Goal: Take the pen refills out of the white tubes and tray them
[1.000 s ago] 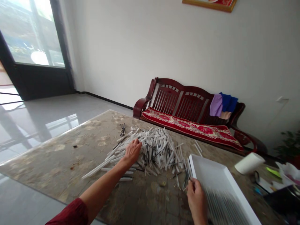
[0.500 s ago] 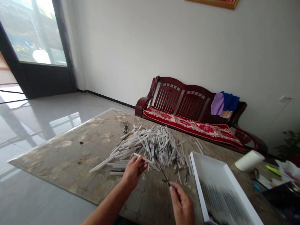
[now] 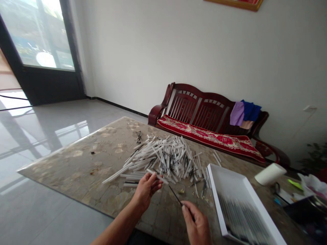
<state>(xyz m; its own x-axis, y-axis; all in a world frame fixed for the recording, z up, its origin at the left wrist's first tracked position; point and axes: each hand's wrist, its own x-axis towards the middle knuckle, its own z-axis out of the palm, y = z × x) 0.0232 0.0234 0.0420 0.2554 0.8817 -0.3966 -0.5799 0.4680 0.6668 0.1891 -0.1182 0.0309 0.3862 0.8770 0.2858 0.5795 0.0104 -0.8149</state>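
Note:
My left hand (image 3: 145, 191) pinches a thin white tube (image 3: 158, 177) between thumb and fingers, above the table's near side. Held in the closed fingers of my right hand (image 3: 196, 222) is a slender dark stick (image 3: 175, 195), pointing up and left. The stick's tip lies close to the tube's right end; I cannot tell whether it is inside it. Just beyond both hands spreads a loose pile of white tubes (image 3: 163, 153), with some dark sticks mixed in. To the right, an open white box (image 3: 217, 200) contains many thin greyish pieces in rows, blurred.
Glasses (image 3: 139, 136) lie behind the pile on the patterned table (image 3: 68, 170). A white roll (image 3: 270, 173) and a dark container (image 3: 304, 212) stand past the box. A red wooden bench (image 3: 196, 109) is behind the table.
My right hand has moved slightly left, bringing the stick's tip closer to the tube's end. My left hand still holds the tube, a little lower in view.

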